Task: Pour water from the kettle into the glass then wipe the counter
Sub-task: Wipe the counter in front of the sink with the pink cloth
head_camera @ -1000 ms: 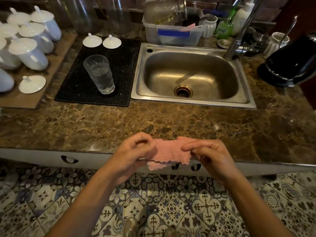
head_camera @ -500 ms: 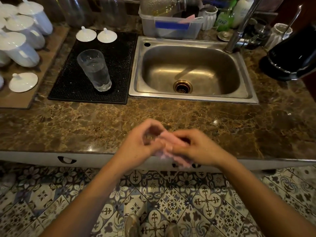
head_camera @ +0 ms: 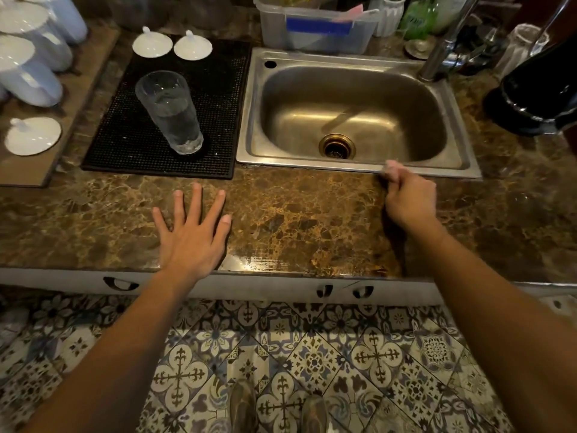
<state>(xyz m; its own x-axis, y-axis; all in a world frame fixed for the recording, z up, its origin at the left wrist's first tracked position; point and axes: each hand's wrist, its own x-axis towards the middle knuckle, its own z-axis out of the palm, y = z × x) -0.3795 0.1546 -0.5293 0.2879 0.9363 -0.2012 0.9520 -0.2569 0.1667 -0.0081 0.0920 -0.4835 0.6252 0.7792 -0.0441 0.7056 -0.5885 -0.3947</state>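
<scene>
On the marble tabletop (head_camera: 296,220), left hand (head_camera: 190,242) lies flat, grip spread, holding nothing. Right hand (head_camera: 409,198) at the front rim of the sink (head_camera: 312,165), grip curled; whether it pinches anything, cannot tell. Glass (head_camera: 170,110), part-filled with water, stands upright on the black mat (head_camera: 125,135), left of the sink. Black kettle (head_camera: 537,89) at far right.

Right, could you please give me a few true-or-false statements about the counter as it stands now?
1. The glass stands upright on the black mat. True.
2. The glass is empty. False: it holds water.
3. The left hand lies flat on the counter, fingers spread. True.
4. The right hand is inside the sink. False: it is at the sink's front rim, fingers curled, seemingly round a pink cloth.
</scene>
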